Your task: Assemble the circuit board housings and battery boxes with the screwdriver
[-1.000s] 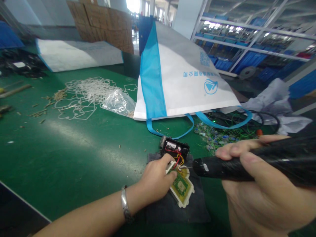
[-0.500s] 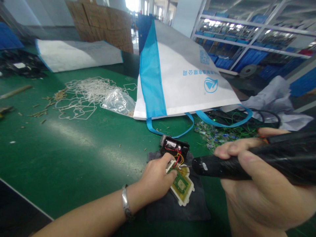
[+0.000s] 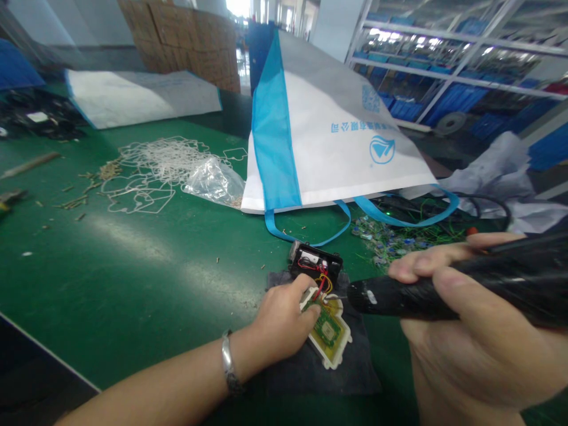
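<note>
My left hand (image 3: 286, 313) grips the upper left edge of a white plastic housing (image 3: 337, 360) with a green circuit board (image 3: 327, 330) in it. Red and yellow wires (image 3: 326, 284) run from the board to an open black case (image 3: 316, 260) just beyond. Wrapped around a black electric screwdriver (image 3: 412, 297), my right hand (image 3: 479, 331) holds it nearly level from the right. The thin bit points left, its tip at the upper part of the board; whether it sits in a screw is too small to tell. A dark cloth (image 3: 355, 378) lies under the housing.
A white and blue bag (image 3: 328, 148) stands behind the case, its handles on the green table (image 3: 146, 296). Left of it lie a clear plastic bag (image 3: 215, 182), white gasket rings (image 3: 164, 160) and scattered screws (image 3: 109, 170). Small wired parts (image 3: 386, 239) are piled to the right.
The view has shifted very slightly. Both hands, the electric screwdriver and the housing keep practically the same positions relative to one another.
</note>
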{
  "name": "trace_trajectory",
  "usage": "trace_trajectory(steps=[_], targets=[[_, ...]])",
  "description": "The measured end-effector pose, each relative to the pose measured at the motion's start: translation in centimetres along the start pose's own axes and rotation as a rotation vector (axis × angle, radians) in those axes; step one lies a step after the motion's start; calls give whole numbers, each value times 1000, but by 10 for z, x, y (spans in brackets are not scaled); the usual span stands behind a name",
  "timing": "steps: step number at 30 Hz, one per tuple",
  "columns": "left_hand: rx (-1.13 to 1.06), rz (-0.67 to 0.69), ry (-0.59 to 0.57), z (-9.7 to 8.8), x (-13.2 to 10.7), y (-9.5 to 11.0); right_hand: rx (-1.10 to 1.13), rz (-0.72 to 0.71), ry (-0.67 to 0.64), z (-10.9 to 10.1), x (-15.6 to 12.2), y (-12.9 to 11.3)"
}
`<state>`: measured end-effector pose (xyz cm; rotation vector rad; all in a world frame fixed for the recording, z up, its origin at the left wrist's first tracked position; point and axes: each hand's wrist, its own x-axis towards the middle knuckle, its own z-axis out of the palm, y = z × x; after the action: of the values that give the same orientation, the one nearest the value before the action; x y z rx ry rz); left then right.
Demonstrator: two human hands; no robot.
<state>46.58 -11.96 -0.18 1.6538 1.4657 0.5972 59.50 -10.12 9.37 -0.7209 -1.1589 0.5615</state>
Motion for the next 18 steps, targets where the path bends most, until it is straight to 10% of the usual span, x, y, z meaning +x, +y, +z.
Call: trace_trajectory(steps=[18], targets=[[-100,-22,-15,-4,-2,5,-64,140,-140,10,-16,5]])
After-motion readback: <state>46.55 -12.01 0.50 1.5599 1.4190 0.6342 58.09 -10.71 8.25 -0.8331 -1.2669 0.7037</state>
